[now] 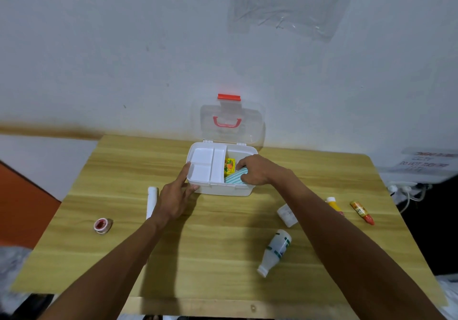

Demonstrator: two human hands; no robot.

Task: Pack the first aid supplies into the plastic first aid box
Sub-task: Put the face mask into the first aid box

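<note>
The white plastic first aid box stands open at the back middle of the wooden table, its clear lid with a red handle leaning up against the wall. A white divided tray fills the box's left half. In the right half lie a yellow-orange packet and a teal striped packet. My right hand reaches into that right half and grips the teal striped packet. My left hand rests against the box's left front corner, fingers spread on its wall.
On the table lie a white tube and a red-cored tape roll at left. A white bottle on its side, a small clear container, a yellow tube and an orange-red tube lie at right.
</note>
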